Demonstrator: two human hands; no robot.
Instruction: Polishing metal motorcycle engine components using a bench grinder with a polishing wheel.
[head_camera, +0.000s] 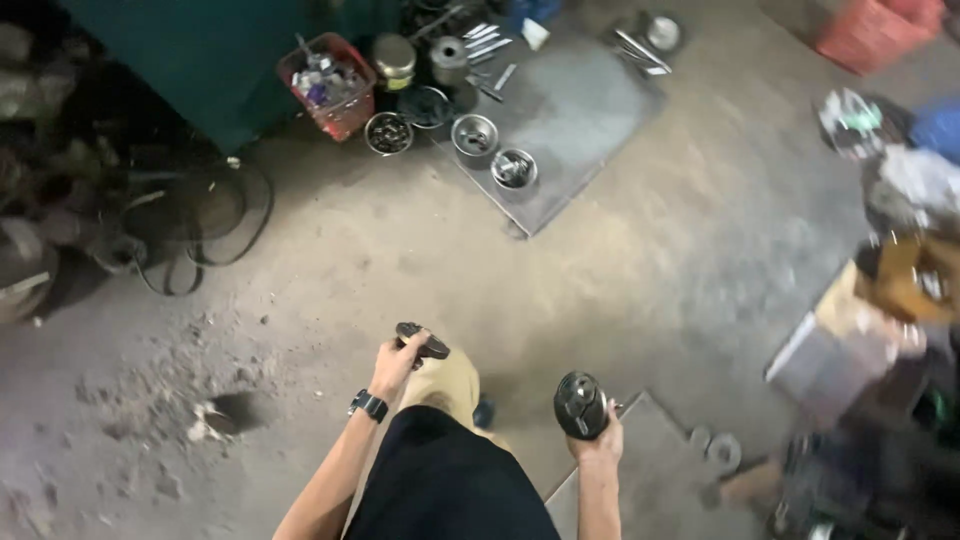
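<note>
We stand on a dusty concrete floor (640, 250) in a workshop, looking down at our own two hands and dark shorts (445, 480). Far left, a green cabinet (200, 50) rises against the wall, and a black belt (215, 235) lies looped on the ground beside it, out of the walking path. Far ahead a grey steel plate (570, 120) lies flat on the floor; several round metal bowls (475, 135) of small parts sit on and along its left edge, kept together, it seems, so the pieces do not scatter. A red basket (335, 85) of odds and ends stands just left of them. To the right the view is blurred; we make out a cardboard box (830, 350) and a jumble of coloured things we cannot tell apart. Near our feet a second plate (650, 470) carries two flat metal rings (715, 447).

Our right hand (598, 440) is held low, fingers wrapped round a dark round metal part (580, 404), its face turned up toward us, a firm full grasp that suits a heavy piece. Our left hand (395, 365), with a black watch (368, 405) on the wrist, is raised a little further out, fingers closed on a smaller dark flat piece (425, 343) pinched at its edge. The two parts are held well apart, one in each hand, above the floor and near our knee.
</note>
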